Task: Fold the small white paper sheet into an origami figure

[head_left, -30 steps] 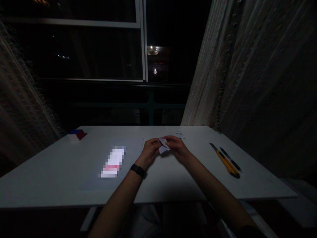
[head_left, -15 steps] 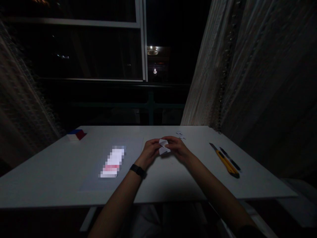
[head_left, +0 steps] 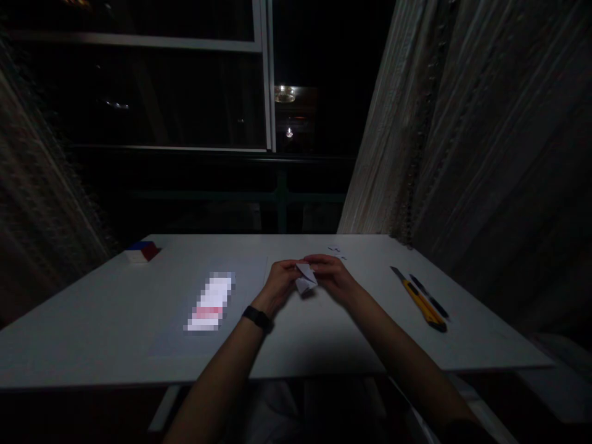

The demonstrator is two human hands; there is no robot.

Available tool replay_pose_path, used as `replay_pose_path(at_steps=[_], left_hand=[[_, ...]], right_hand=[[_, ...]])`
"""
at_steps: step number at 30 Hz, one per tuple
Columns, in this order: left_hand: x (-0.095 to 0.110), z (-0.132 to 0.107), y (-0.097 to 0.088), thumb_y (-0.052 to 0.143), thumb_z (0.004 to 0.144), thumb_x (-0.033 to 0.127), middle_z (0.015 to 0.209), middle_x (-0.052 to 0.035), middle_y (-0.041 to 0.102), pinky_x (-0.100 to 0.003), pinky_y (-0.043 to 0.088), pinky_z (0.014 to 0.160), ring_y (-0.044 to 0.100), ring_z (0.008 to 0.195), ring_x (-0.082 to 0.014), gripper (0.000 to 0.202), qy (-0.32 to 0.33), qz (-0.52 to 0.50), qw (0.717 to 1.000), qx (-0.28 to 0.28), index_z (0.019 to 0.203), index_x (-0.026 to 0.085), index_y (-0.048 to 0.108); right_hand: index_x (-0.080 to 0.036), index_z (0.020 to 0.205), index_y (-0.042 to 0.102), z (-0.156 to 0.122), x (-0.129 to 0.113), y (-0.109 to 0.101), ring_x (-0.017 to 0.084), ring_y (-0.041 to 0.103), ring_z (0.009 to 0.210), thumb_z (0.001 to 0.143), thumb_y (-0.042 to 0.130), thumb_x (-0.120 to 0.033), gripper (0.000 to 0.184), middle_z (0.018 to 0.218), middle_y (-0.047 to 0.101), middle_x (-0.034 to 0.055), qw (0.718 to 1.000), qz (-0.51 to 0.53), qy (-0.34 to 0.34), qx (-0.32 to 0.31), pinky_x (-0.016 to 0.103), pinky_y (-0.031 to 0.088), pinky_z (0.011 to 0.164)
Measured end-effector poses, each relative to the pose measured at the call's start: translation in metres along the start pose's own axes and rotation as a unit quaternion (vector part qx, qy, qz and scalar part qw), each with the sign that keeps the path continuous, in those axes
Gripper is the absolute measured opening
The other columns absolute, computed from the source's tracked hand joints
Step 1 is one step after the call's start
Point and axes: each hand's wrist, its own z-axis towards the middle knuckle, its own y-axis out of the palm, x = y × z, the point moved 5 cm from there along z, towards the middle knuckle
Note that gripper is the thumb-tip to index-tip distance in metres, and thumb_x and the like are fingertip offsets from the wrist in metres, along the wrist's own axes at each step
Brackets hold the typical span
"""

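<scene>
A small folded piece of white paper (head_left: 306, 280) with crossing creases is held between both hands above the middle of the white table. My left hand (head_left: 281, 279), with a black band on its wrist, pinches the paper's left side. From the other side my right hand (head_left: 333, 274) grips the upper right part, fingers curled behind it. The far fingertips are partly hidden. Just beyond the right hand lie several small paper scraps (head_left: 337, 250) with dark marks.
On the right of the table (head_left: 92, 333) lie a yellow box cutter (head_left: 423, 303), blade out, and a dark pen (head_left: 429, 296). Left of my hands a bright, blurred-out screen (head_left: 210, 303) rests on a pale sheet. A puzzle cube (head_left: 142, 251) sits at the far left. Curtains hang both sides.
The folded paper has turned and tilted slightly between my fingers, and its lower point sits a little lower. My right fingers have shifted slightly; both hands keep their hold.
</scene>
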Motion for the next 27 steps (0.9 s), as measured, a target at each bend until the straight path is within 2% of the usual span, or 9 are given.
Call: replay_pose_path(at_steps=[7,21,27], left_hand=[[0.0016,-0.0005,0.0021,0.069,0.048,0.007,0.066,-0.0057,0.066,-0.024,0.043,0.058,0.058,0.059,-0.0135,0.022,0.009,0.012,1.000,-0.011,0.070,0.010,0.069],[0.0079,-0.0045,0.0057,0.068,0.049,0.007,0.069,-0.0066,0.067,-0.027,0.045,0.064,0.059,0.063,-0.0150,0.021,0.024,0.030,0.999,-0.023,0.070,0.010,0.070],[0.0043,-0.0017,0.0040,0.069,0.050,0.007,0.070,-0.0066,0.068,-0.027,0.045,0.064,0.060,0.064,-0.0152,0.023,0.023,0.029,0.999,-0.036,0.073,0.010,0.070]], right_hand=[[-0.017,0.084,0.070,-0.0014,-0.0014,0.0029,0.020,0.062,0.081,0.059,0.068,-0.014,0.025,0.088,0.069,0.0059,1.000,0.024,0.010,-0.017,0.035,0.043,0.078],[-0.018,0.084,0.070,-0.0027,-0.0033,0.0057,0.022,0.061,0.085,0.060,0.067,-0.016,0.024,0.092,0.068,0.0065,0.999,0.021,0.000,-0.034,0.036,0.044,0.078],[-0.017,0.085,0.069,-0.0023,-0.0020,0.0054,0.021,0.061,0.084,0.060,0.067,-0.016,0.024,0.092,0.068,0.0064,0.999,0.027,0.000,-0.036,0.035,0.043,0.079]])
